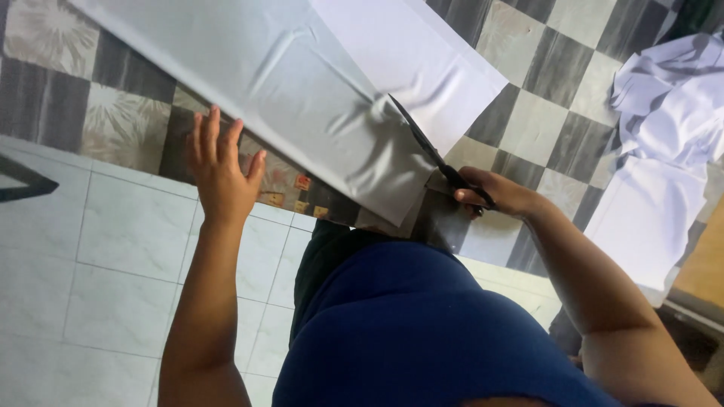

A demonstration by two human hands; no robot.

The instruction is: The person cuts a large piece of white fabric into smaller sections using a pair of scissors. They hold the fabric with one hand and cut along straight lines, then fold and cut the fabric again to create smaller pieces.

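A long sheet of white fabric (302, 83) lies spread over a checkered mat on the floor. My right hand (494, 192) grips black scissors (434, 154), whose blades point up-left into the fabric's near edge, where the cloth puckers. My left hand (220, 169) rests flat with fingers spread, pressing the fabric's lower edge at the left. My blue-clad knee fills the bottom middle of the view.
A grey and cream checkered mat (543, 113) covers the floor under the fabric. White floor tiles (113, 264) lie at the lower left. A crumpled pile of white cloth (671, 98) sits at the right, with another flat white piece (648, 218) below it.
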